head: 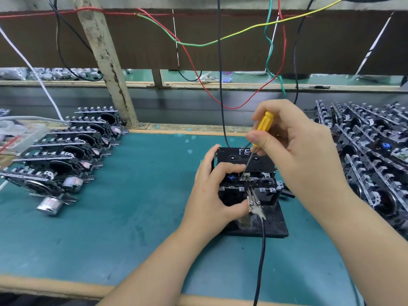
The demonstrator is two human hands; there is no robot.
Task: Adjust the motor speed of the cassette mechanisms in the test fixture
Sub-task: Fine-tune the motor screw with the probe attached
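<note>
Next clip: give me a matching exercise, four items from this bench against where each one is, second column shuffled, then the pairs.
Items:
1. screwdriver
2. test fixture
3. row of mechanisms with silver motors
4. dense pile of mechanisms

Places:
A. far right of the bench
B. left on the green mat
C. in the right hand
D. gripped by the left hand

Pairs: 1-C, 2-D, 3-B, 4-A

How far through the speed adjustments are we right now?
Possibly done: a row of mechanisms at left. In hand: left hand steadies the fixture; right hand holds the yellow screwdriver, tip in the loaded mechanism. Possibly left: the pile at right.
</note>
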